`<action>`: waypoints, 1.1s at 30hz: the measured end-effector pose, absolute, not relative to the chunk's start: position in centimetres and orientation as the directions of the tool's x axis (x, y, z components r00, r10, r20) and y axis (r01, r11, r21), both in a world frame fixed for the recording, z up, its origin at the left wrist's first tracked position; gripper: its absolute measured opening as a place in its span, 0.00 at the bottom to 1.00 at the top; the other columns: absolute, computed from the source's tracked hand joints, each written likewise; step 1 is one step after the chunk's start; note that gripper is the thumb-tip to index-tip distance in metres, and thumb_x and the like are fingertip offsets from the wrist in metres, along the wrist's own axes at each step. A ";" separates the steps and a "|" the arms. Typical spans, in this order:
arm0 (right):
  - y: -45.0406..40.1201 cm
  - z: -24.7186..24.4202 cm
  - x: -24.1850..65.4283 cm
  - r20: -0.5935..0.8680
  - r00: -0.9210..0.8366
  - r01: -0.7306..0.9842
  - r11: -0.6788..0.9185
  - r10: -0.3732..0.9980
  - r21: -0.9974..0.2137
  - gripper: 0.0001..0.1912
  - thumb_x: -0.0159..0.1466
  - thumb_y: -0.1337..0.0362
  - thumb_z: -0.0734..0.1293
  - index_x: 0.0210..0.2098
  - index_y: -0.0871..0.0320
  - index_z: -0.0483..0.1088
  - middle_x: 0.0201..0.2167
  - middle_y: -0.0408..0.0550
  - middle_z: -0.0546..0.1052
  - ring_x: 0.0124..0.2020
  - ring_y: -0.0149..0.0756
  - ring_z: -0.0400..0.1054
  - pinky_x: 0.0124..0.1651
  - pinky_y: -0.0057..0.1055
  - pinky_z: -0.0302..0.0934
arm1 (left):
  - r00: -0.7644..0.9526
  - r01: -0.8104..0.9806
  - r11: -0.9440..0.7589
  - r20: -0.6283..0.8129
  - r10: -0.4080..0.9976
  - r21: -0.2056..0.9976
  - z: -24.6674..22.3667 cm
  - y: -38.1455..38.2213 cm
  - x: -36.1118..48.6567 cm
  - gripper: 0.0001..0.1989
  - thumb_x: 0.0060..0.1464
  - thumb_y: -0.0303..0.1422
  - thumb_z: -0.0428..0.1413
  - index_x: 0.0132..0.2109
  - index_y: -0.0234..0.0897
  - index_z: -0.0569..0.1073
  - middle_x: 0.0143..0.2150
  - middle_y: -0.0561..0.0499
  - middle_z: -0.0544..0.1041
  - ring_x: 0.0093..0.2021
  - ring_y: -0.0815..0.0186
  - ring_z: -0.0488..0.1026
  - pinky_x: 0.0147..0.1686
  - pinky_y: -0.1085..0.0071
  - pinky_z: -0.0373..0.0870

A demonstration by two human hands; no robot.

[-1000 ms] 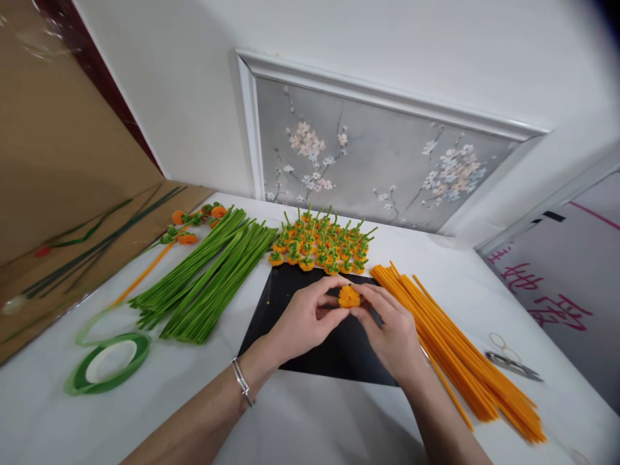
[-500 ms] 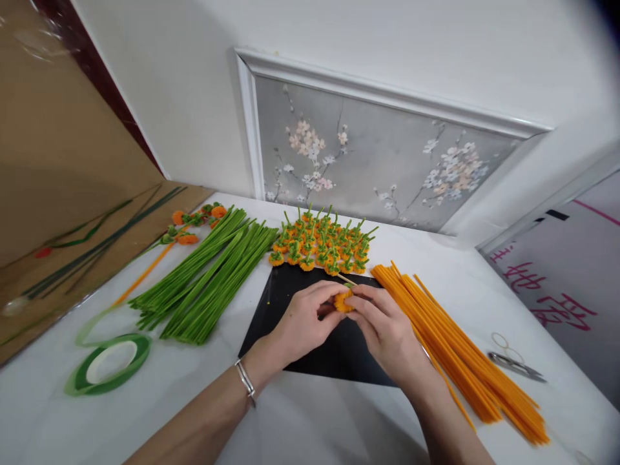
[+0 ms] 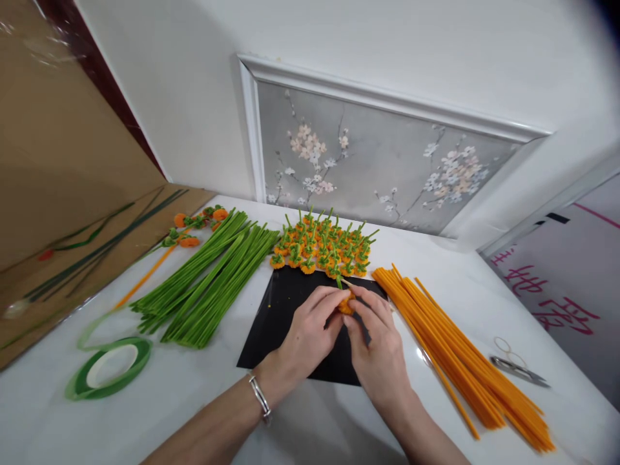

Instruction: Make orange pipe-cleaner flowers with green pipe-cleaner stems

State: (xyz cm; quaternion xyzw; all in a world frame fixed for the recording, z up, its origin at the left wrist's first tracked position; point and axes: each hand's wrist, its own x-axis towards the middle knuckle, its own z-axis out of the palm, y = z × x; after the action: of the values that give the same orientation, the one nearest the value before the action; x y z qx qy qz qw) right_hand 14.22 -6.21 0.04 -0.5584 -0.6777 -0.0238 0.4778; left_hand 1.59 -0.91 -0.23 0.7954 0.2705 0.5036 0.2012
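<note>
Between my two hands is a small orange pipe-cleaner flower (image 3: 345, 303) with a green stem pointing away from me. My left hand (image 3: 310, 329) pinches its left side with closed fingers. On the other side, my right hand (image 3: 380, 342) grips it with thumb and fingers; a thin pale stick (image 3: 347, 283) also shows by these fingertips. Both hands are over a black mat (image 3: 264, 329). Just beyond the mat stand several finished orange flowers (image 3: 322, 245) with green stems, heads down in rows.
Green pipe cleaners (image 3: 213, 278) lie left of the mat, orange pipe cleaners (image 3: 465, 355) right. A roll of green tape (image 3: 140, 361) is at the left front, small scissors (image 3: 518, 369) far right. Several orange flowers on stems (image 3: 188, 241) rest at the back left, near brown cardboard (image 3: 72, 271).
The flower in my hands has turned, so its green stem now points farther away. My right hand has shifted and its fingers are rearranged around the flower. The view has moved slightly.
</note>
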 end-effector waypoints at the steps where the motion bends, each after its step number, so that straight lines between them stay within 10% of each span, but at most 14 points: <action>1: -6.2 0.1 14.2 0.668 0.086 0.762 0.383 0.739 -0.522 0.09 0.66 0.70 0.61 0.44 0.59 0.70 0.50 0.56 0.71 0.53 0.42 0.63 0.55 0.46 0.63 | 0.344 0.217 -0.766 0.688 0.640 0.604 -0.2 -0.9 1.6 0.16 0.57 0.21 0.52 0.51 0.36 0.71 0.45 0.46 0.74 0.44 0.66 0.74 0.46 0.70 0.75; 6: -6.1 0.6 15.1 0.676 0.027 0.758 0.426 0.736 -0.494 0.08 0.65 0.70 0.61 0.41 0.57 0.71 0.49 0.55 0.69 0.52 0.41 0.64 0.52 0.42 0.63 | 0.388 0.162 -0.691 0.598 0.701 0.705 0.2 -0.7 1.3 0.17 0.55 0.20 0.55 0.50 0.38 0.73 0.44 0.48 0.75 0.41 0.67 0.74 0.41 0.72 0.76; 18: -6.2 1.9 17.0 0.615 -0.231 0.956 0.294 0.754 -0.002 0.18 0.62 0.76 0.60 0.48 0.51 0.70 0.55 0.49 0.71 0.59 0.44 0.58 0.57 0.46 0.45 | 0.477 0.025 -0.427 0.364 0.799 0.904 0.3 0.1 1.3 0.16 0.54 0.24 0.56 0.50 0.37 0.74 0.49 0.46 0.75 0.46 0.63 0.74 0.45 0.70 0.74; 27: -6.0 1.8 17.0 0.621 -0.262 0.935 0.354 0.739 -0.026 0.14 0.65 0.75 0.58 0.41 0.52 0.70 0.49 0.48 0.75 0.58 0.42 0.61 0.59 0.47 0.43 | 0.570 -0.006 -0.378 0.314 0.760 0.926 1.2 -0.6 1.7 0.17 0.54 0.25 0.56 0.51 0.36 0.74 0.49 0.44 0.75 0.43 0.64 0.75 0.41 0.71 0.74; 33: -6.2 2.5 18.3 0.630 -0.170 0.898 0.382 0.758 -0.218 0.20 0.65 0.68 0.61 0.56 0.51 0.63 0.55 0.51 0.69 0.57 0.43 0.62 0.57 0.45 0.52 | 0.454 -0.037 -0.385 0.359 0.816 0.922 0.8 -0.2 1.3 0.18 0.50 0.23 0.56 0.50 0.35 0.73 0.48 0.45 0.76 0.42 0.64 0.76 0.41 0.69 0.74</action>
State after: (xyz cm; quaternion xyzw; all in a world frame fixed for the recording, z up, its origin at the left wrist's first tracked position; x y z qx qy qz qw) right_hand 18.29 -6.18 2.48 -0.5462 -0.7578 -0.1029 0.3418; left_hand 1.35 -0.20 0.82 0.7042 0.2764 0.4434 0.4808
